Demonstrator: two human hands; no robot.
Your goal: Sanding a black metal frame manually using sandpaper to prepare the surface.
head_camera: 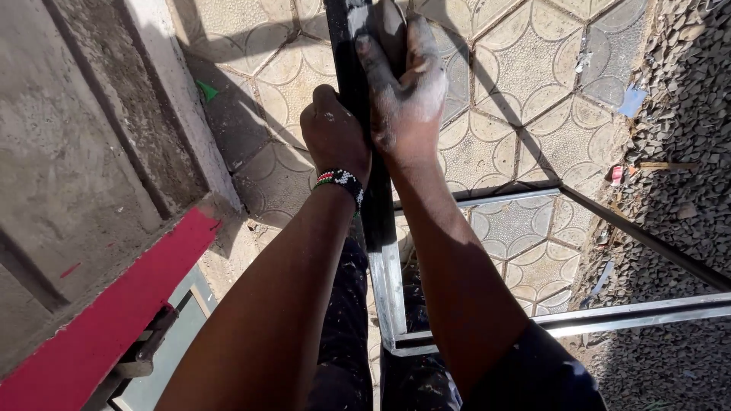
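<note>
Left hand: the left hand (pixel 333 135) is curled into a fist around the metal frame bar (pixel 383 259), a beaded bracelet (pixel 343 181) on its wrist.
Right hand: the right hand (pixel 406 99), dusted white, wraps the same bar just beside it.
Frame bar: upright over the patterned paving (pixel 525 68), joined low to a horizontal bar (pixel 609 316).
Left edge: a red-trimmed wall ledge (pixel 114 304).

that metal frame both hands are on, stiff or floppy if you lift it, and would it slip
The metal frame is probably stiff: its square tubes run straight and meet at a welded-looking corner. It likely feels awkward more than floppy, since long bars stretch off toward the gravel. The dark coated upright under the left hand and right hand may be slick, so a grip could slide.
</note>
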